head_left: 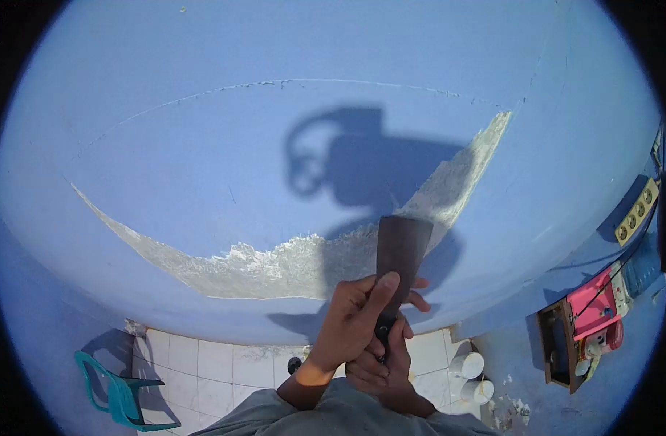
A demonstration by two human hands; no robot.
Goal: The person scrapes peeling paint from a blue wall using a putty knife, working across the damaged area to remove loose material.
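Note:
A wide-bladed scraper with a dark brown blade and black handle points up at the blue wall. My left hand is closed on the lower blade, thumb across its face and fingertips showing past the right edge. Lower down, my right hand wraps round the handle. The blade's top edge overlaps a bare grey strip where the blue paint is gone, its upper border ragged. Shadows of my head and of the hands fall across this part of the wall.
At lower left stands a green plastic chair on white tiles. White buckets sit by the right wall. Further right are a wooden cabinet with a pink item and a power strip with a cable.

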